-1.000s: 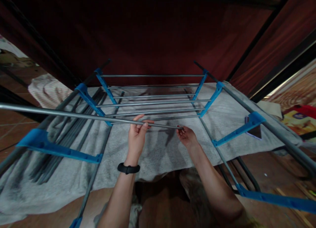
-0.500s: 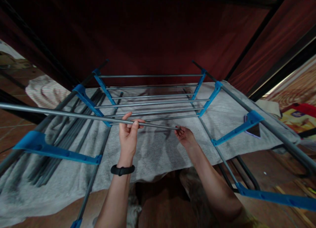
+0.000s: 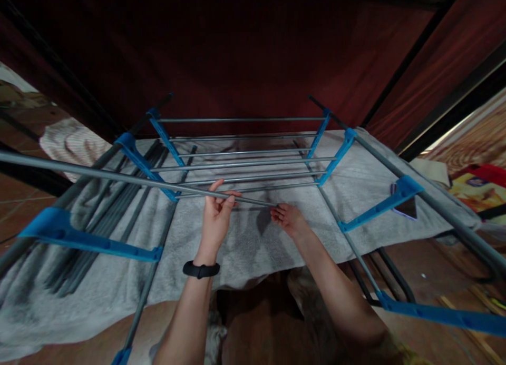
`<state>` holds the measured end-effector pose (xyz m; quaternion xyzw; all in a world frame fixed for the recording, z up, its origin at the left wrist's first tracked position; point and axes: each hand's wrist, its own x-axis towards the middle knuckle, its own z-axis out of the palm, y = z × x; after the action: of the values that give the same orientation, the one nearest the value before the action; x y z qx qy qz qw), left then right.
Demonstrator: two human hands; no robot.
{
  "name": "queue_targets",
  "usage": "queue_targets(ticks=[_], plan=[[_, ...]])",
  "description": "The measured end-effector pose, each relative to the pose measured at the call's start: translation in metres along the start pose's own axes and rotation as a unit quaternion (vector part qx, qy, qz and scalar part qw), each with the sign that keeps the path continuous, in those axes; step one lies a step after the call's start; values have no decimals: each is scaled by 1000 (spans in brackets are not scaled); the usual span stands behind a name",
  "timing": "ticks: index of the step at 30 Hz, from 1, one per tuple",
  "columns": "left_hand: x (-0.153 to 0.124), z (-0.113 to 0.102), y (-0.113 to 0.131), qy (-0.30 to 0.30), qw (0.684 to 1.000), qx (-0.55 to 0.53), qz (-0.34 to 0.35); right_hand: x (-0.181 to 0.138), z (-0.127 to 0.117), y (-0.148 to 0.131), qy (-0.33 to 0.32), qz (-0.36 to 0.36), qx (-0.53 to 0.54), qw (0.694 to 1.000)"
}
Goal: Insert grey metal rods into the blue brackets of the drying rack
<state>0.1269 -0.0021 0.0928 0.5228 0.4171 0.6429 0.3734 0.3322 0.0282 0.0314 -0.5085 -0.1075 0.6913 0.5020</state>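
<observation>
A long grey metal tube point(image 3: 98, 173) slants across the view, running off the left edge. My left hand point(image 3: 215, 217), with a dark band at the wrist, pinches it between thumb and fingers a short way from its right end. At that end, the curled fingers of my right hand point(image 3: 290, 219) grip the tip. Beyond both hands stands a partly built rack, with blue plastic brackets point(image 3: 327, 167) on grey side poles. Several thin crossbars point(image 3: 245, 164) span its far brackets. Closer to me, a left bracket point(image 3: 106, 244) and a right bracket point(image 3: 379, 207) carry no crossbars.
A grey towel point(image 3: 253, 249) lies under the rack. Several loose tubes point(image 3: 98, 233) are bunched on its left side. A dark phone-like object point(image 3: 406, 208) lies behind the near right bracket. Dark red fabric point(image 3: 245, 54) hangs at the back. Colourful packaging point(image 3: 478, 188) is at the far right.
My left hand has slid right along the tube toward its end. My right hand has shifted slightly left with the tip, so the hands are closer together. The rack has not moved.
</observation>
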Motion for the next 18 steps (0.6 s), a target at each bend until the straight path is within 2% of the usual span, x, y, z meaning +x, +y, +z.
queue_targets(ticks=[18], plan=[[-4,8,-5,-11,1000,24,-16,-8,9,11,-84,16,-104,991]])
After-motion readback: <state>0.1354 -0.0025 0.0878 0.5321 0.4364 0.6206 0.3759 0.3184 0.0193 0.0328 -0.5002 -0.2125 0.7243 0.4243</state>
